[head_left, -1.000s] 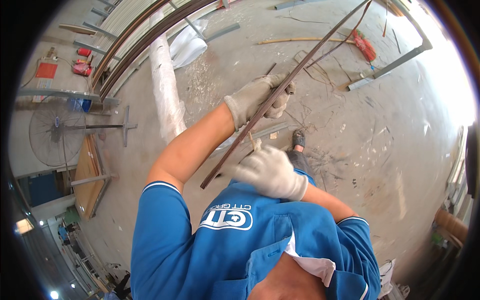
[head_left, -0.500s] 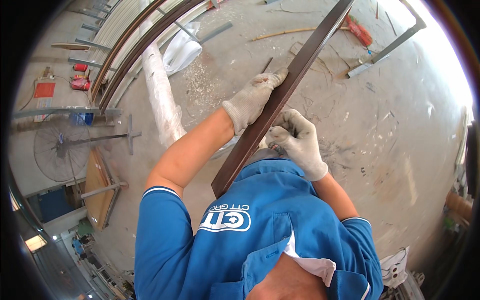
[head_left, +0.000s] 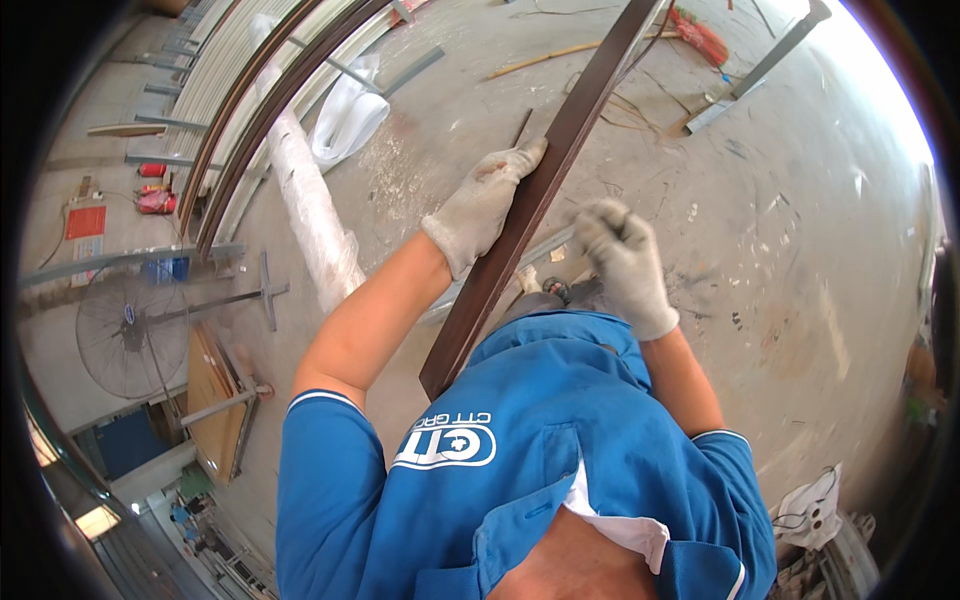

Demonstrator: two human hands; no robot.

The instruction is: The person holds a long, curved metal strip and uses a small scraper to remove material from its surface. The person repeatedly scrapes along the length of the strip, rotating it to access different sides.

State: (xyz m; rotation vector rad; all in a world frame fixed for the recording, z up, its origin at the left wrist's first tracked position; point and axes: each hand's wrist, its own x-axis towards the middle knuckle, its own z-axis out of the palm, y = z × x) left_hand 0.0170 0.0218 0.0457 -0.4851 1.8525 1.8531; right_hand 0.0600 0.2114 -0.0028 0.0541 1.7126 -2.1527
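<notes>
A long dark brown profile bar [head_left: 530, 200] runs slantwise from beside my waist up past the top edge of the view. My left hand [head_left: 485, 205], in a soiled whitish work glove, is closed round it, thumb lying along its upper edge; the fingers underneath are hidden. To the right of the bar and apart from it, my right hand [head_left: 628, 265] wears a matching glove. Its fingers are curled in and slightly blurred, and whatever they may hold cannot be made out.
Long dark brown and white bars [head_left: 270, 110] rest on metal supports at the upper left. Beside them lies a plastic-wrapped roll [head_left: 315, 215]. A stand fan [head_left: 130, 315] is at left. A red broom [head_left: 698, 38] and grey metal piece [head_left: 765, 70] lie upper right.
My right hand has drawn away from the bar to the right. My left hand keeps its grip, and hand and bar have shifted slightly left in the view.
</notes>
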